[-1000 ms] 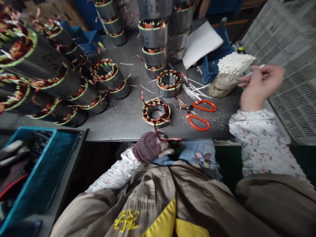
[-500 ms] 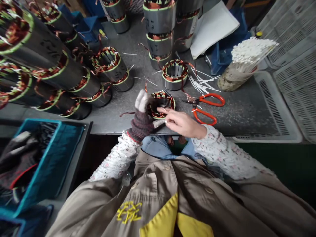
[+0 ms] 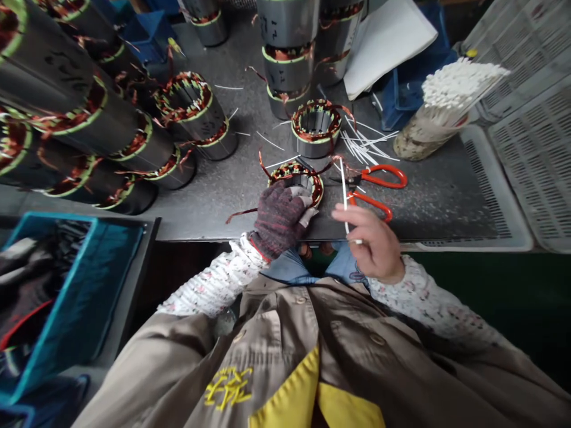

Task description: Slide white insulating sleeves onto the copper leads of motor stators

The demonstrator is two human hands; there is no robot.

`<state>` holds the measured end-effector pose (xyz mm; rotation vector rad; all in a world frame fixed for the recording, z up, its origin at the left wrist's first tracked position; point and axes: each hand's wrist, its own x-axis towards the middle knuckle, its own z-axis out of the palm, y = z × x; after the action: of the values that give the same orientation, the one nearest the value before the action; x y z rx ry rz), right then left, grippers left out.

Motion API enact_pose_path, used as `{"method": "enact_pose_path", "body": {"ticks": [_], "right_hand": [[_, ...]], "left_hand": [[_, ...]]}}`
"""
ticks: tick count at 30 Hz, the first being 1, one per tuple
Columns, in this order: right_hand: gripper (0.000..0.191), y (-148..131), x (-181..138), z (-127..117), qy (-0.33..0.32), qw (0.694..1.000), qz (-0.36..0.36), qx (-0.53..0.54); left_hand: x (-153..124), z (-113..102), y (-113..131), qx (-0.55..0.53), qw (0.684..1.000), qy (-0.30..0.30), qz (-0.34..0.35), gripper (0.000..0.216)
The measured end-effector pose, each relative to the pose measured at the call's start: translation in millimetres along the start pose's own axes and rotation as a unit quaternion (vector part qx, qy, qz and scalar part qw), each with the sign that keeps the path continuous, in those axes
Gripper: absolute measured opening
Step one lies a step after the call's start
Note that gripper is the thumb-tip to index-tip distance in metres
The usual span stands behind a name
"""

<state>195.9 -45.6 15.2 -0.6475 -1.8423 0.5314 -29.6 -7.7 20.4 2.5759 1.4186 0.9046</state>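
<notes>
My left hand (image 3: 282, 217), in a dark knitted glove with pale fingertips, is closed over the near rim of a motor stator (image 3: 317, 187). The stator has copper windings and stands near the bench's front edge; my glove hides its near side. A loose copper lead sticks out to the left. My bare right hand (image 3: 377, 241) pinches a thin white strip (image 3: 343, 184), upright, to the right of the stator. Orange-handled cutters (image 3: 384, 176) lie open just beyond that hand. Another stator (image 3: 316, 128) stands behind the first.
Stacked stators (image 3: 107, 119) fill the left, with another stack (image 3: 289, 65) at the back. Loose white strips (image 3: 368, 142) lie beside a tub (image 3: 413, 139) packed with more. A teal bin (image 3: 89, 261) stands lower left. Pale crates (image 3: 535, 160) border the right. Paper (image 3: 388, 44) rests at the back.
My right hand has moved from the stator out to the right and now shows a white strip in its fingers. My left hand has turned and settled over the stator's near rim.
</notes>
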Motion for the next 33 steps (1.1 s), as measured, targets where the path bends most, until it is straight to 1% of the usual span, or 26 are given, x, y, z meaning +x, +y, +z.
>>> {"method": "enact_pose_path", "body": {"ticks": [2,4,5,8,10,12,14,16,18,19,20,22,24,26,29,33], "right_hand": [[0.010,6,-12,2,-0.014,0.999,-0.034,-0.019],[0.012,13,-19,3,-0.019,0.999,-0.036,-0.022],[0.013,15,-22,3,-0.024,0.999,-0.029,-0.020],[0.014,14,-25,0,-0.041,0.999,-0.008,-0.008],[0.017,11,-24,-2,-0.049,0.999,0.003,-0.013],[0.019,9,-20,-1,-0.048,0.998,0.015,-0.026],[0.020,10,-12,6,-0.039,0.998,0.034,-0.035],[0.020,15,-1,16,-0.015,0.997,0.069,-0.029],[0.021,20,10,27,0.019,0.992,0.123,-0.006],[0.024,23,14,31,0.033,0.988,0.153,0.011],[0.026,24,17,34,0.042,0.982,0.180,0.029],[0.029,26,20,34,0.040,0.974,0.216,0.060],[0.028,23,20,30,0.023,0.973,0.217,0.070],[0.027,20,21,26,0.001,0.980,0.194,0.053],[0.024,20,24,26,-0.015,0.986,0.164,-0.011],[0.023,26,31,33,-0.010,0.980,0.174,-0.095]], "left_hand": [[-3,4,2,-0.001,1.000,0.016,0.024,0.020],[-5,8,2,-0.012,0.999,0.026,0.023,0.022],[-7,9,1,-0.016,0.999,0.036,0.016,0.027],[-10,12,-2,-0.015,0.998,0.057,0.001,0.053],[-11,13,-3,-0.005,0.998,0.059,-0.007,0.062],[-11,13,-2,0.002,0.998,0.063,-0.007,0.065],[-12,14,0,-0.004,0.998,0.070,-0.002,0.069],[-12,15,3,-0.039,0.996,0.075,-0.017,0.071],[-12,17,6,-0.104,0.989,0.089,-0.051,0.065],[-11,17,8,-0.140,0.983,0.100,-0.069,0.059],[-10,17,9,-0.173,0.975,0.111,-0.081,0.050],[-8,17,11,-0.217,0.965,0.126,-0.080,0.030],[-6,15,11,-0.228,0.963,0.126,-0.067,0.019],[-5,13,11,-0.222,0.965,0.126,-0.054,0.019],[-5,10,10,-0.213,0.967,0.132,-0.039,0.018],[-6,10,6,-0.198,0.974,0.113,-0.020,0.016]]}}
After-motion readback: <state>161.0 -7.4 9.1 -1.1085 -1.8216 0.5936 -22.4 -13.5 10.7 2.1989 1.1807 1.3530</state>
